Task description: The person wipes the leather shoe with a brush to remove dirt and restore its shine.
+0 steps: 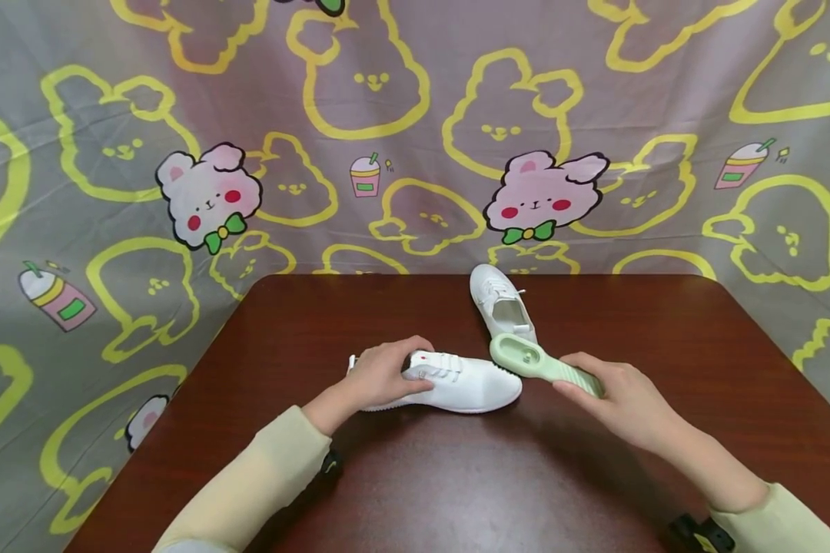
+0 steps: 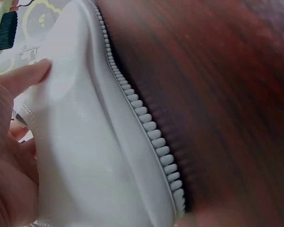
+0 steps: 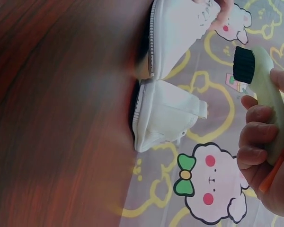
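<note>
A white lace-up shoe [image 1: 477, 385] stands on its sole, toe to the right. Around its ankle opening my left hand [image 1: 387, 374] grips it, with one digit along the side of the upper in the left wrist view. My right hand [image 1: 625, 399] holds a pale green shoe brush [image 1: 549, 367] by its ribbed handle. Dark bristles [image 3: 244, 65] show on the brush head in the right wrist view. In the head view the brush head is by the shoe's toe; in the right wrist view the bristles stand apart from the shoe.
A second white shoe [image 1: 489, 286] lies behind the brush, toe pointing to the back of the dark reddish-brown table [image 1: 304, 322]. A patterned curtain [image 1: 415, 153] hangs along the table's far edge.
</note>
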Demonstrator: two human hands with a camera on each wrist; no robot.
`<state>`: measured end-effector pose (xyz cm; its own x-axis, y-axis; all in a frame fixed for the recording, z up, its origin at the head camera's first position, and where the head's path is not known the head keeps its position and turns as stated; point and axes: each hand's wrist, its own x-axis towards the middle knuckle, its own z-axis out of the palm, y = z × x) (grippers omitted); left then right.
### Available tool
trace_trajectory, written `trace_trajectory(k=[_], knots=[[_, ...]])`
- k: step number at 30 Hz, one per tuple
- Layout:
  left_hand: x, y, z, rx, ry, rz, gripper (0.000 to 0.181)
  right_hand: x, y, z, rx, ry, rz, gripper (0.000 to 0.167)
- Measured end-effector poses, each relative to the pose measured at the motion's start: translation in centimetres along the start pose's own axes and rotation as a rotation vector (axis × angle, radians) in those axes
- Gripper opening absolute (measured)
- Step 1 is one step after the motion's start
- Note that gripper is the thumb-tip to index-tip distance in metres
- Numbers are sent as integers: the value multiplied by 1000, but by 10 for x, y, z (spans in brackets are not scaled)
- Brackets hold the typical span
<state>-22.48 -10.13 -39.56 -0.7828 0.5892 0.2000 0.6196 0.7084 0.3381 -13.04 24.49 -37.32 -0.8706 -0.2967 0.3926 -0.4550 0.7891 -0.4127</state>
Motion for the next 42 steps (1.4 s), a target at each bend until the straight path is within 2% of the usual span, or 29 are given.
trace_trajectory(k=[3,12,16,24,30,35,38,42], knots=[[1,0,2,-6,23,-20,40,-1,0,0,1,11,-4,21],[-1,0,2,-30,92,-22,29,-3,2,-2,7,12,19,21],[-3,-1,0,-41,113,-79,28,-3,2,-3,6,15,18,21],[0,-7,-12,-3,128,-179,26,-2,3,-7,6,49,2,21],[15,-11,-20,-24,161,-249,26,-1,3,-8,14,51,9,21],[32,-16,-21,-34,197,-233,26,-1,2,-8,28,55,5,21],[42,-17,-24,-15,177,-208,27,-1,2,-8,28,57,9,21],[51,-16,-34,43,122,-190,29,-1,3,-7,31,58,1,22]])
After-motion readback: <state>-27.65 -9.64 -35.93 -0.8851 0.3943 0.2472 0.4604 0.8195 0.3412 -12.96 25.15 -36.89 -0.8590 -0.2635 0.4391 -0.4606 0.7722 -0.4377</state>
